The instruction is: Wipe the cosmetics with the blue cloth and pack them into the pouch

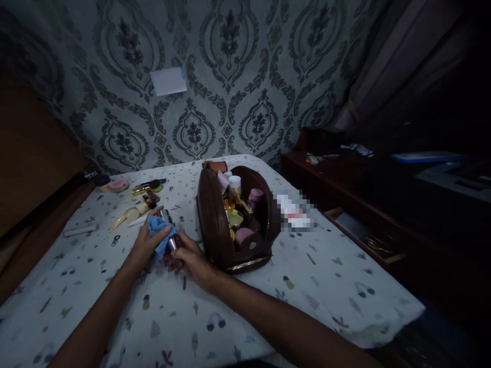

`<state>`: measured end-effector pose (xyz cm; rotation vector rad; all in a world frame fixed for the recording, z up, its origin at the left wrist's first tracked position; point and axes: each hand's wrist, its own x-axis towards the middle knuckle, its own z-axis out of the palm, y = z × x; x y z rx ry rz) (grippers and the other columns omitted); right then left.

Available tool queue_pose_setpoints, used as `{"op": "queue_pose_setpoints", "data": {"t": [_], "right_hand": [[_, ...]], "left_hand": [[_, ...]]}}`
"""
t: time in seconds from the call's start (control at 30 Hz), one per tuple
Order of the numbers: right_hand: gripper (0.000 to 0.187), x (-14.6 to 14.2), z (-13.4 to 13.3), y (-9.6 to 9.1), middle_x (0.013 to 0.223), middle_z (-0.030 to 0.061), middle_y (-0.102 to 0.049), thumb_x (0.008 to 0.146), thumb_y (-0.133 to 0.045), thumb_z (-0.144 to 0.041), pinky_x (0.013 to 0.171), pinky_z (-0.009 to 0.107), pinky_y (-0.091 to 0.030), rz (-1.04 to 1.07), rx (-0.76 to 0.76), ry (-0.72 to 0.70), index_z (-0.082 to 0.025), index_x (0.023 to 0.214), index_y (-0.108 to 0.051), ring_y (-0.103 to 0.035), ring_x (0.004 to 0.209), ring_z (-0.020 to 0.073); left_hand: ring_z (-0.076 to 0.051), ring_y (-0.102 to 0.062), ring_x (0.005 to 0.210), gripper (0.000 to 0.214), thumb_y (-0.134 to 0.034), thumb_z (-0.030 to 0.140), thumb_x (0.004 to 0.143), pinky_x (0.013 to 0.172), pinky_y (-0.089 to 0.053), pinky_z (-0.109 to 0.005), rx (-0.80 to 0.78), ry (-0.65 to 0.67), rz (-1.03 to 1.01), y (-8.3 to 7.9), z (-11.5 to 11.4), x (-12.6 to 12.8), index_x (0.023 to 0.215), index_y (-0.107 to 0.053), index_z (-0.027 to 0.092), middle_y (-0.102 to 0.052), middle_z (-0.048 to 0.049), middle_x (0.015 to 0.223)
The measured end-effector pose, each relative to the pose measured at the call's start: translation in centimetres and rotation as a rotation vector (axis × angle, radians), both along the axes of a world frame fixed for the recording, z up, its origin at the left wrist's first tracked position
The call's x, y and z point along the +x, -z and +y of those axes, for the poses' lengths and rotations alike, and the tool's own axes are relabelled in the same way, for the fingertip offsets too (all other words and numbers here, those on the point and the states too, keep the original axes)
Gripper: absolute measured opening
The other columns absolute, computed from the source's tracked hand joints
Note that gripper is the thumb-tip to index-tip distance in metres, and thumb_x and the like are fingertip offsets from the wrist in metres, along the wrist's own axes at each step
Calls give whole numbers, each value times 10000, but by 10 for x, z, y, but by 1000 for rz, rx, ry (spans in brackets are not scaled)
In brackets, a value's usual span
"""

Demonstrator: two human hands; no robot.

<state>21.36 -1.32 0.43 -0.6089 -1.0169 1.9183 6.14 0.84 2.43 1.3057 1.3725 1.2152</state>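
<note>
My left hand (148,240) is closed around a crumpled blue cloth (158,230), which presses against a slim, shiny, dark and silver tube (172,242). The lower end of that tube is gripped by my right hand (194,259), its thumb along the side. The fingers under the tube are partly hidden and blurred. Just right of my hands stands a brown cosmetic bag (210,214), unzipped wide. Inside it are several cosmetics, among them a white-capped jar (235,185), a pink-capped bottle (255,197) and a round pink item (244,236).
Left of the bag lie several cosmetics: a pink round container (118,184), a gold tube (141,189), a cream-coloured brush-like item (125,217) and a white stick (80,231). A patterned cloth (307,317) covers the surface. At right, a dark cabinet has an open drawer (364,243).
</note>
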Motion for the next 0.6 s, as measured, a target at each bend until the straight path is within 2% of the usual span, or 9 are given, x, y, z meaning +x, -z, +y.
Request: {"op": "queue_pose_setpoints", "data": {"t": [0.13,0.23,0.3,0.43,0.6], "right_hand": [[575,1,-1,-2,933,-6,-694,661,-597,-253,516,201,-435,27,-15,-98,-221,1235,-569,-611,584,95],[607,-1,-2,1,898,-4,-699,640,-624,-258,508,209,-437,49,-64,-160,-214,1244,-572,-628,572,108],[568,-2,-4,3,866,-8,-695,650,-634,-256,521,214,-457,59,-102,-160,-207,1214,-586,-645,577,115],[432,-3,-8,5,839,8,-713,709,-683,-330,498,221,-472,65,-164,-186,-194,1112,-604,-682,593,147],[405,-3,-9,4,877,36,-727,784,-722,-389,530,254,-532,148,-200,-213,-181,1119,-630,-687,657,167]], "left_hand": [[-119,-534,554,485,-756,580,744,501,-450,-215,14,-107,-8,-4,3,-4,972,-612,177,-574,39,682],[-102,-485,490,421,-781,565,692,468,-415,-201,73,-219,-15,-7,8,-9,757,-587,197,-536,56,574],[-91,-454,472,411,-788,536,691,457,-397,-191,91,-248,-59,-6,11,-12,666,-546,205,-504,65,535],[-84,-434,465,418,-789,519,716,453,-383,-186,73,-253,-148,0,15,-18,634,-525,205,-486,74,519],[-95,-486,496,416,-788,563,688,496,-436,-199,38,-228,-252,-2,17,-22,723,-597,195,-544,61,575]]}}
